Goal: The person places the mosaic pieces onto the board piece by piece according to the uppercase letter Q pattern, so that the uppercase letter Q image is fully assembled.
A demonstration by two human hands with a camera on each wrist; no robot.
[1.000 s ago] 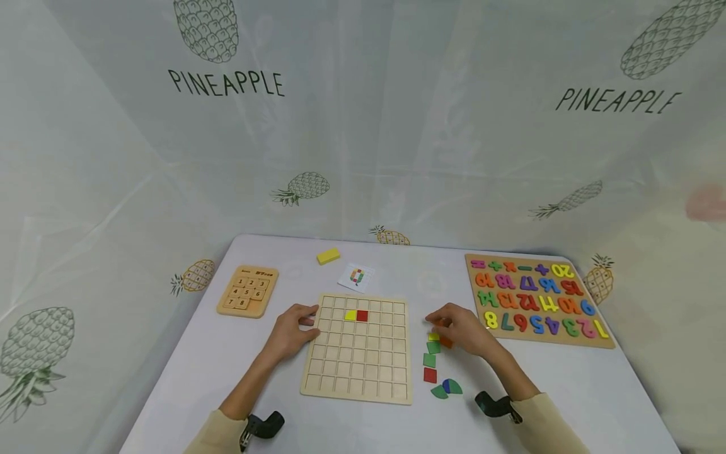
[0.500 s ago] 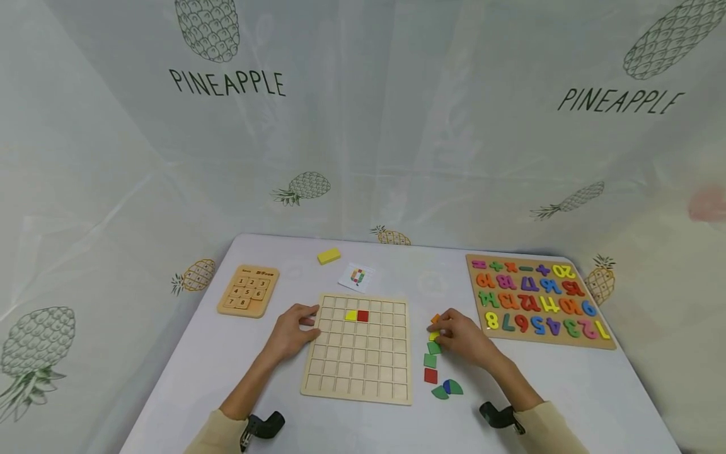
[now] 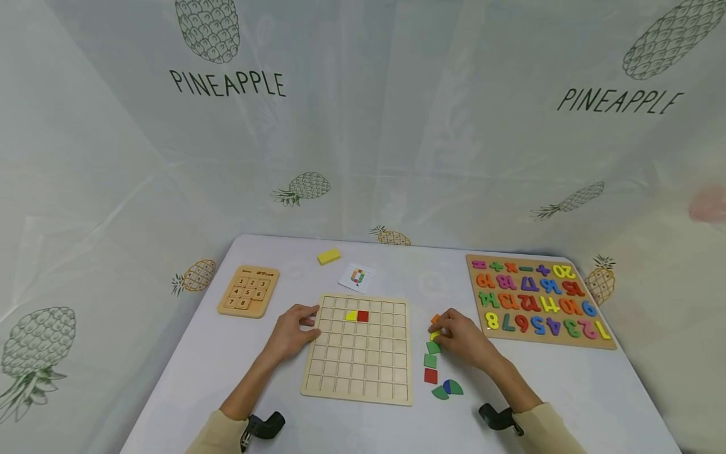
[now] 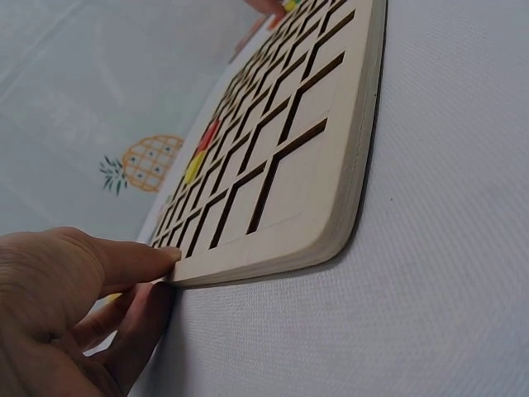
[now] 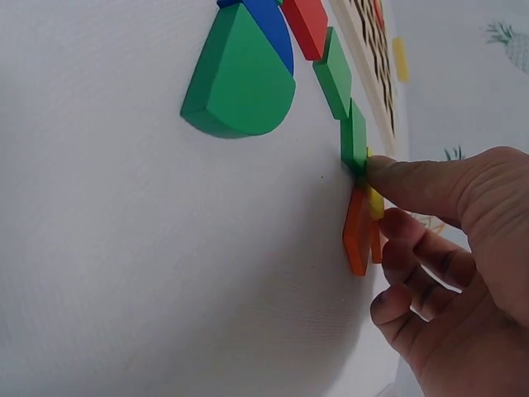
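Note:
My left hand (image 3: 289,331) is at the left edge of a wooden grid board (image 3: 357,378). In the left wrist view its thumb lies on the rim and the fingers curl beside it. A yellow square (image 3: 351,316) and a red square (image 3: 362,316) sit side by side in the board's upper cells. To the board's right, my right hand (image 3: 465,337) pinches a yellow tile (image 5: 376,201) between thumb and fingertips, and the fingers hide part of it. Orange tiles (image 5: 357,231) lie close to those fingertips. Below are green tiles (image 3: 430,360) and a red tile (image 3: 431,376).
Green and blue curved pieces (image 3: 448,389) lie at the near end of the tile row. A pattern card (image 3: 357,277) and yellow block (image 3: 329,256) sit behind the board. A number slide puzzle (image 3: 248,291) stands left, a colourful number board (image 3: 539,301) right.
My right hand has shifted slightly down from the orange tiles to the yellow tile, uncovering an orange one. My left hand has stayed at the board's edge.

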